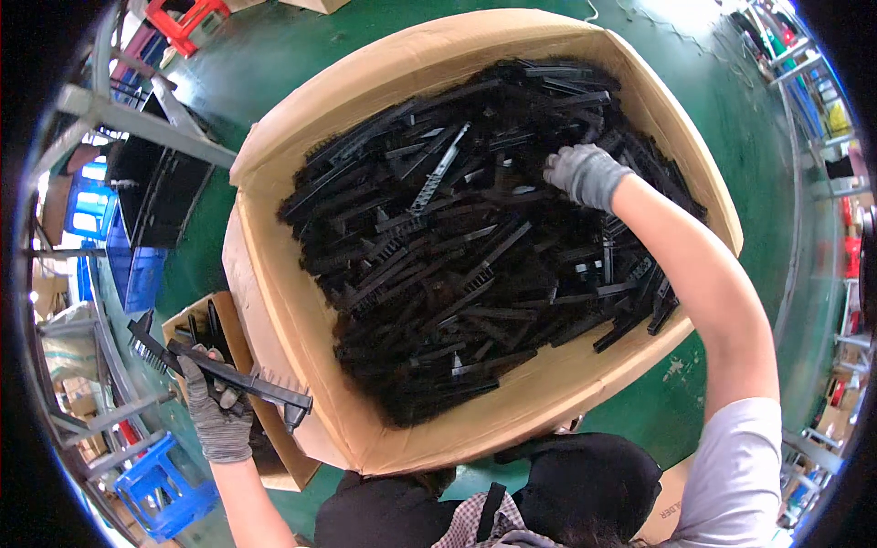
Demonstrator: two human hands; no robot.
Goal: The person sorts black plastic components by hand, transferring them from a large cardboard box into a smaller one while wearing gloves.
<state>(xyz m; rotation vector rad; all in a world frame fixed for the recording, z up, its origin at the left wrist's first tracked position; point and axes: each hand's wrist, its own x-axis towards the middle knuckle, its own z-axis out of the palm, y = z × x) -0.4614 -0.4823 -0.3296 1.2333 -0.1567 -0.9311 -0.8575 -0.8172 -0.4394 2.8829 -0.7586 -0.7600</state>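
A large cardboard box [301, 310] holds a deep heap of long black plastic brushes [475, 247], some with rows of teeth or bristles showing. One piece in the heap, a lighter grey toothed strip [441, 169], stands out. My left hand [215, 402], in a grey knit glove, is closed around a few black brushes [251, 382] outside the box's left wall. Their bristles stick out at both ends of the bunch. Over the far right of the heap, my gloved right hand [589, 173] has its fingers curled in; whatever they may pinch is hidden.
Beside the big box at left stands a narrow cardboard carton [288, 461] with black pieces inside. A blue stool [164, 489] and a metal frame [137, 119] are farther left. A red stool [187, 23] sits at the far left on the green floor [365, 23].
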